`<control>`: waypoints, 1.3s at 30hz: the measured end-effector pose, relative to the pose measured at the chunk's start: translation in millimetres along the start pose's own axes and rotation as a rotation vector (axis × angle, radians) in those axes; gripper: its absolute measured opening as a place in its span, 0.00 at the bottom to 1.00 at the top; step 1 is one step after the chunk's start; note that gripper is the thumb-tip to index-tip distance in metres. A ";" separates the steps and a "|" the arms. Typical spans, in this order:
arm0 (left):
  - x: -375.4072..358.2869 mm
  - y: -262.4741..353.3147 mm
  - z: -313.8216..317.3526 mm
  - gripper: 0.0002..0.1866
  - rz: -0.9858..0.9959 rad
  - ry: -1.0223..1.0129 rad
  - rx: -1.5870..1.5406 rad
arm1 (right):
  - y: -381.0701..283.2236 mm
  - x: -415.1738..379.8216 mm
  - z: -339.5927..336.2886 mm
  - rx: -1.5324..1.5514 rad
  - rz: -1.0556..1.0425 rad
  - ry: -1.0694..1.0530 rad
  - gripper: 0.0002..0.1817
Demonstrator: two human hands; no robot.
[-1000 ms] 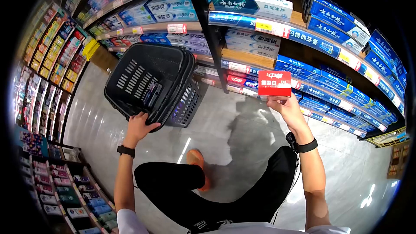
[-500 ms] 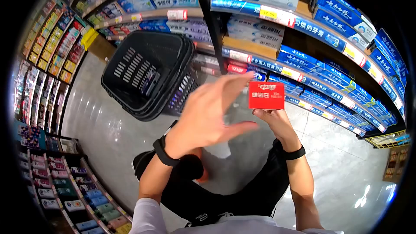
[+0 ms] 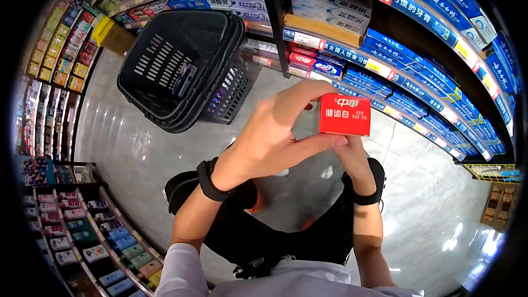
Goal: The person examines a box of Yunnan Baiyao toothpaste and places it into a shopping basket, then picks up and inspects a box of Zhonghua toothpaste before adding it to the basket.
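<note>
A red toothpaste box (image 3: 345,114) with white lettering is held end-on in front of me, above the floor. My left hand (image 3: 280,126) grips its left side, with the thumb along the lower edge and the fingers near the upper left corner. My right hand (image 3: 355,159) holds the box from below and behind; most of its fingers are hidden by the box. Dark wristbands circle both wrists.
A stack of black shopping baskets (image 3: 181,71) stands on the floor at left, with a small package inside. Shelves (image 3: 330,44) of blue and white toothpaste boxes curve along the front and right. More stocked shelves (image 3: 99,231) line the left.
My left hand has moved right and its spread thumb and fingers have closed on the red toothpaste box. The view has shifted, with the shelves and baskets higher in it.
</note>
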State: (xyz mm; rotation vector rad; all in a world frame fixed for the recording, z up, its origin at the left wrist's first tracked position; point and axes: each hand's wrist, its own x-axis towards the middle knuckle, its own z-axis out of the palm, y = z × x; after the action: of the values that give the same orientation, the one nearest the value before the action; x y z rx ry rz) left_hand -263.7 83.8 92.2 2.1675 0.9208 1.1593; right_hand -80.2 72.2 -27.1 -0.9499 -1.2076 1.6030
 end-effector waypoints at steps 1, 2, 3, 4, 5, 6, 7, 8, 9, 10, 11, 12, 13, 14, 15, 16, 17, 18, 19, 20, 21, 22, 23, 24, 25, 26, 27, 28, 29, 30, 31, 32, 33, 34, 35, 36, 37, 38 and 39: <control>0.5 -0.3 1.1 0.32 0.016 0.012 0.001 | 8.4 -1.1 0.7 0.043 -0.073 0.028 0.26; 0.5 -0.3 2.6 0.32 0.015 0.005 -0.007 | 14.7 -2.3 1.5 0.044 -0.068 0.037 0.26; 0.7 -0.3 5.0 0.32 0.001 0.017 -0.018 | 20.1 -3.4 1.6 -0.015 -0.040 0.024 0.24; 0.7 -0.3 8.1 0.32 -0.013 0.028 -0.029 | 24.6 -5.9 2.0 -0.074 -0.010 0.011 0.22; 0.9 -1.5 11.6 0.32 -0.016 0.013 -0.053 | 28.6 -10.0 4.6 -0.089 -0.029 0.033 0.21; 1.2 -1.0 13.2 0.32 -0.014 0.001 -0.067 | 35.2 -12.1 5.7 -0.089 -0.024 0.050 0.21; 1.8 -0.3 14.3 0.31 -0.014 -0.048 -0.035 | 44.3 -13.4 5.2 -0.051 -0.054 0.071 0.21; 1.6 -0.8 16.3 0.31 -0.017 -0.099 -0.002 | 52.5 -16.4 3.9 -0.008 -0.080 0.092 0.21; 0.4 -2.2 17.1 0.31 -0.024 -0.114 -0.017 | 54.5 -17.0 2.3 -0.137 -0.042 0.128 0.22; -1.1 -4.9 18.2 0.30 0.012 -0.132 0.007 | 55.5 -17.4 -0.1 -0.132 -0.028 0.145 0.22; -3.2 -7.6 21.0 0.30 0.043 -0.147 0.034 | 55.8 -17.1 -3.3 -0.172 -0.089 0.140 0.22; -3.7 -8.2 22.4 0.30 0.034 -0.155 0.028 | 53.5 -12.6 -5.2 -0.214 -0.155 0.129 0.23; -3.3 -8.1 23.0 0.30 0.037 -0.147 0.003 | 52.9 -3.9 -7.6 -0.141 -0.151 0.104 0.26; -2.9 -8.9 24.0 0.30 0.042 -0.138 -0.014 | 52.7 1.9 -9.6 -0.134 -0.146 0.105 0.26; -2.1 -8.0 23.3 0.30 0.037 -0.143 -0.012 | 48.6 5.7 -10.1 -0.118 -0.235 0.076 0.27; -1.7 -7.1 22.8 0.30 0.049 -0.140 -0.016 | 36.2 7.1 -5.9 -0.102 -0.323 0.047 0.29; -2.2 -6.7 22.2 0.30 0.061 -0.137 -0.020 | 19.3 1.3 1.4 -0.094 -0.265 0.107 0.29; -3.0 -6.9 21.0 0.30 0.060 -0.140 -0.019 | 20.7 -1.2 6.9 -0.092 -0.265 0.108 0.29; -3.4 -7.5 20.1 0.31 0.068 -0.137 -0.018 | 22.1 -2.8 10.5 -0.108 -0.309 0.196 0.28; -3.3 -8.2 19.2 0.31 0.077 -0.135 -0.018 | 24.1 -4.4 12.6 -0.124 -0.353 0.285 0.27; -3.3 -8.9 18.8 0.31 0.080 -0.134 -0.018 | 32.7 -6.7 9.6 -0.127 -0.355 0.285 0.27; -4.2 -9.5 18.4 0.31 0.058 -0.127 -0.009 | 47.4 -9.9 3.5 -0.122 -0.282 0.232 0.26; -5.7 -10.6 18.1 0.30 0.037 -0.121 0.000 | 60.1 -12.8 -0.2 -0.118 -0.208 0.179 0.24; -7.7 -12.2 19.4 0.30 0.029 -0.119 -0.003 | 67.6 -18.0 1.0 -0.117 -0.199 0.176 0.24; -7.8 -14.9 22.3 0.28 0.045 -0.090 0.000 | 73.3 -22.5 1.2 -0.136 -0.115 0.172 0.22; -8.1 -16.8 24.1 0.26 0.062 -0.060 0.003 | 76.8 -25.5 0.6 -0.155 -0.032 0.168 0.21; -9.0 -17.5 24.7 0.26 0.058 -0.055 0.001 | 77.0 -25.1 0.8 -0.159 -0.027 0.165 0.21; -10.1 -17.7 24.9 0.26 0.045 -0.058 0.012 | 76.7 -23.6 2.6 -0.177 -0.097 0.162 0.20; -11.0 -17.6 24.7 0.26 0.032 -0.061 0.023 | 76.0 -23.0 4.1 -0.194 -0.166 0.160 0.19; -11.5 -17.3 23.0 0.26 0.027 -0.056 0.025 | 74.2 -23.1 5.5 -0.195 -0.164 0.153 0.19; -12.1 -16.3 19.8 0.28 -0.002 -0.082 0.022 | 71.4 -23.1 7.0 -0.169 -0.166 0.161 0.19; -12.2 -15.0 17.1 0.30 -0.030 -0.108 0.019 | 68.4 -23.2 8.3 -0.143 -0.169 0.169 0.20; -10.9 -14.4 14.1 0.30 -0.038 -0.100 0.029 | 66.6 -21.3 8.8 -0.140 -0.169 0.155 0.20; -10.2 -14.6 8.9 0.30 -0.071 -0.078 0.030 | 66.0 -17.4 10.4 -0.170 -0.174 0.188 0.21; -10.5 -16.4 3.2 0.30 -0.104 -0.056 0.031 | 64.5 -12.9 13.1 -0.200 -0.179 0.222 0.22; -11.0 -19.6 -4.2 0.30 -0.140 -0.057 -0.012 | 53.8 -8.7 17.3 -0.175 -0.157 0.177 0.23; -10.7 -21.5 -8.9 0.30 -0.131 -0.031 -0.041 | 48.9 -3.9 20.2 -0.176 -0.152 0.159 0.23; -10.5 -22.2 -12.9 0.29 -0.121 -0.006 -0.070 | 45.8 0.9 23.3 -0.177 -0.146 0.142 0.23; -9.5 -23.2 -15.6 0.29 -0.117 0.002 -0.055 | 44.8 7.5 26.5 -0.174 -0.158 0.129 0.23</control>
State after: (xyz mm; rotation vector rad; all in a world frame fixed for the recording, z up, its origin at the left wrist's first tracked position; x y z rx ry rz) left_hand -288.4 93.2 79.0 2.0413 0.9910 1.1171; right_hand -116.2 65.8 -64.9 -1.0244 -1.3125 1.3097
